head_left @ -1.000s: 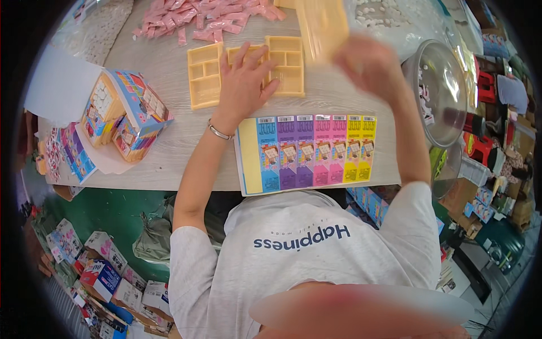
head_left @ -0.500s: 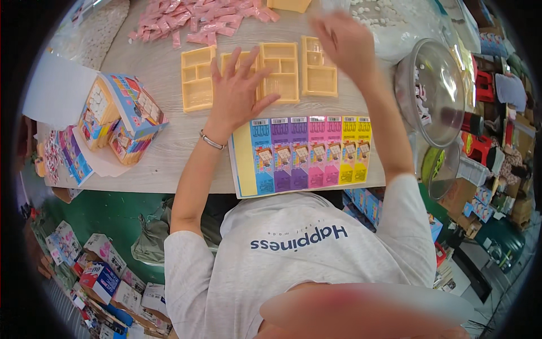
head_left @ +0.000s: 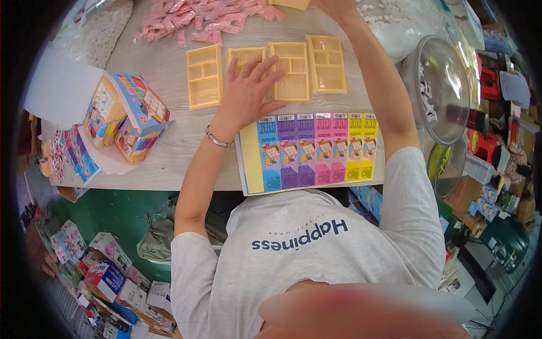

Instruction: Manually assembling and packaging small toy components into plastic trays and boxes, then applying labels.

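Note:
Several shallow yellow compartment trays stand in a row on the table. My left hand (head_left: 248, 95) lies over the second tray (head_left: 245, 55) with its fingers spread, the fingertips reaching the edge of the third tray (head_left: 291, 86). On either side are the leftmost tray (head_left: 204, 92) and the rightmost tray (head_left: 329, 78); the compartments I can see hold nothing. At the far edge of the view is my right hand (head_left: 337, 7), beside a clear plastic bag (head_left: 395, 39) of small white pieces. Its fingers are cut off by the picture's edge, so what they hold is hidden.
A sheet of colourful labels (head_left: 319, 152) lies at the table's near edge. Pink wrapped sachets (head_left: 209, 18) are heaped at the back, near another yellow piece (head_left: 292, 3). Printed boxes (head_left: 138, 110) stand left; a clear bowl (head_left: 440, 121) with white pieces stands right.
My right hand has moved away from above the rightmost tray to the far edge, beside the bag. My left hand stays spread over the second tray. The whole view has shifted slightly.

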The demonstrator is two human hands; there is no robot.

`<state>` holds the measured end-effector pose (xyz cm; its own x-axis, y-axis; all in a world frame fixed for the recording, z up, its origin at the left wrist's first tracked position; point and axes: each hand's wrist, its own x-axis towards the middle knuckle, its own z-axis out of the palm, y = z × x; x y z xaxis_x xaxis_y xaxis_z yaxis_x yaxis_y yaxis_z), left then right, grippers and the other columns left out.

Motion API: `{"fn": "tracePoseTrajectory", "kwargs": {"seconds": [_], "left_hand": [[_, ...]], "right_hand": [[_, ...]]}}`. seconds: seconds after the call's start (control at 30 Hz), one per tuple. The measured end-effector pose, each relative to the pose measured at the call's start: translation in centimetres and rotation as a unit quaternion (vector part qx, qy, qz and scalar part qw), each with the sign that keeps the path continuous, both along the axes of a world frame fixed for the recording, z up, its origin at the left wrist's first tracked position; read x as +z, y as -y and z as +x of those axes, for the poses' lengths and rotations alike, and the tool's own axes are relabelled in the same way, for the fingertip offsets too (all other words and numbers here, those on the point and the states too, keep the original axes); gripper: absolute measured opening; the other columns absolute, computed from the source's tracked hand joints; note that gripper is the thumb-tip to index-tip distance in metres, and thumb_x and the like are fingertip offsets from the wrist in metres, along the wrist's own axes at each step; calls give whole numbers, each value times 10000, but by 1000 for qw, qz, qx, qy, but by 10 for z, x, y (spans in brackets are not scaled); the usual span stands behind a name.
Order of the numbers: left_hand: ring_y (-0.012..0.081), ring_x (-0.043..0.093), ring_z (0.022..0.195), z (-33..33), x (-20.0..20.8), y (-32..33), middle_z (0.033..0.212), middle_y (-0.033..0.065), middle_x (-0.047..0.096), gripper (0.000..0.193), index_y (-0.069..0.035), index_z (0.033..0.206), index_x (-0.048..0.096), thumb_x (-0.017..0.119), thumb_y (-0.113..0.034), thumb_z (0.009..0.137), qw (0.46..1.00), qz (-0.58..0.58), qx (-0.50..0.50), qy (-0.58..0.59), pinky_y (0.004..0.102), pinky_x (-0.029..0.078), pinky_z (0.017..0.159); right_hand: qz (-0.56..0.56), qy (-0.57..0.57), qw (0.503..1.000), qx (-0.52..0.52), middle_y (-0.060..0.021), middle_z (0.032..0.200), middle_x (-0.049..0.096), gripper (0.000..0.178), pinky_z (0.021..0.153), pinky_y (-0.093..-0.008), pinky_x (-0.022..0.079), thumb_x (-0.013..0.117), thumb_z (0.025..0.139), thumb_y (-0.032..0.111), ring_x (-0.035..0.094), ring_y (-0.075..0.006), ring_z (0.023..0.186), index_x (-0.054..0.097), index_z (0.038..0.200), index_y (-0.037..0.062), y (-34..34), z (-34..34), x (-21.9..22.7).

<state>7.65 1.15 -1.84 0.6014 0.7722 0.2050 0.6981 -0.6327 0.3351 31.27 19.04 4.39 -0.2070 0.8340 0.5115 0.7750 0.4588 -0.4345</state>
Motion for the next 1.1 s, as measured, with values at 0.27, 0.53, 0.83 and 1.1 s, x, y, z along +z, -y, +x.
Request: {"fn": "tracePoseTrajectory", "kwargs": {"seconds": [0.27,0.53,0.83,1.1], "left_hand": [[278,398,1381,29,16,-1,1496,23,452,605,-220,1385,552,696,-478,857,998,24,20,48,600,189,1156],[325,302,1453,112,-4,-11,1520,75,425,582,-214,1419,520,598,-498,917,998,44,22,-48,613,162,1166],[302,248,1477,102,-6,7,1558,46,370,587,-273,1453,487,613,-469,915,999,10,-25,-44,618,96,1180],[302,241,1480,110,14,-1,1565,38,364,648,-263,1454,488,649,-506,876,998,-1,-65,21,619,82,1180]], "right_hand": [[34,51,993,98,-93,728,608,62,561,-343,467,711,838,33,596,-277,646,651,825,46,189,85,62],[-135,189,973,11,-48,868,641,88,655,-364,534,698,814,72,657,-252,799,668,894,91,261,136,-17],[-137,149,978,58,-44,875,639,99,708,-380,528,711,814,123,634,-261,836,680,904,96,256,125,-30],[62,57,996,11,-87,805,640,184,636,-356,520,713,866,177,646,-261,758,683,1026,92,176,119,56]]}}
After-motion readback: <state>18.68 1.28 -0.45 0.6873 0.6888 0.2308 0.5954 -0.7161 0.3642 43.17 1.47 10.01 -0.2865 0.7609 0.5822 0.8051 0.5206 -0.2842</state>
